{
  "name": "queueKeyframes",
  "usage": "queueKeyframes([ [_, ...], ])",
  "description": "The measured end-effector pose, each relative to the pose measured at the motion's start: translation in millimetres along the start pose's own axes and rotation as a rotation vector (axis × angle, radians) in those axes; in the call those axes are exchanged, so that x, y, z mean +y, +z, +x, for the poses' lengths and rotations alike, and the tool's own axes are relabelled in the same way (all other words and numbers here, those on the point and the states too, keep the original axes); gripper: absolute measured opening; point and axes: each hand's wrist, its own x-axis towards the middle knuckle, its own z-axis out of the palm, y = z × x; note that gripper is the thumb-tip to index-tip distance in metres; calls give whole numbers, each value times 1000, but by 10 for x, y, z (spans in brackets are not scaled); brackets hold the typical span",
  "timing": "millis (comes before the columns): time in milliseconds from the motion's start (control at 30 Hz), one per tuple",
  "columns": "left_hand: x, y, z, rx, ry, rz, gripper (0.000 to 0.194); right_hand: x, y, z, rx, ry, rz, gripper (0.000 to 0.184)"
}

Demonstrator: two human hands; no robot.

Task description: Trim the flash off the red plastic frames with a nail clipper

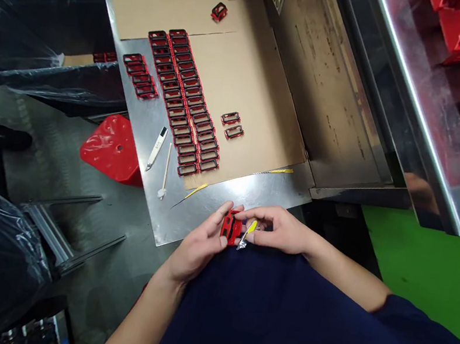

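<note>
My left hand (198, 242) is closed on a small red and black plastic frame part (231, 227), held at the near edge of the steel table (226, 195). My right hand (279, 230) pinches a small tool with a yellow handle and a silvery tip (247, 234), its tip right next to the part. Both hands are close to my dark blue shirt. On the cardboard sheet (254, 87) beyond lie two long rows of the same red and black parts (186, 102).
Two loose parts (232, 125) lie right of the rows, a shorter row (140, 76) lies left, more sit at the far end. A white pen-like tool (156, 147), a white stick (165, 171) and yellow strips lie on the steel. Red stool, black-lined bins at left, red bins at right.
</note>
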Motion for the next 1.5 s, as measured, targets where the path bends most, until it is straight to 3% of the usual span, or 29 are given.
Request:
queueKeyframes([
  [133,-24,-67,-55,-169,33,184,81,55,-52,26,-84,46,205,53],
  [233,-15,-32,-51,-142,44,213,79,62,-58,29,-98,44,256,52],
  [333,0,12,-29,-42,76,146,73,-10,-44,-24,-56,-22,162,41],
  [467,22,77,29,110,50,-50,51,-192,0,-128,69,-338,-212,21],
  [567,30,139,86,204,-15,-96,55,-263,54,-137,75,-587,-430,18],
  [633,17,169,120,241,-41,-72,60,-254,95,-103,51,-634,-494,19],
  [733,-33,158,146,236,-74,5,68,-213,146,-43,25,-603,-497,22],
  [833,-88,87,119,215,-42,160,73,-207,157,-28,70,-465,-362,23],
  [933,-116,22,43,225,232,479,61,-221,126,-50,89,-221,-38,25],
  [1033,-115,11,-23,154,515,877,74,-204,93,-54,49,33,374,33],
  [1167,-93,34,-21,191,741,1205,75,-147,99,-13,47,181,681,35],
  [1367,-122,-12,-2,183,810,1164,68,-153,86,-69,16,129,613,31],
  [1433,-154,-37,-20,176,784,1057,65,-189,31,-165,93,-26,426,26],
  [1500,-182,-52,-37,156,765,943,67,-226,-37,-276,258,-266,92,16],
])
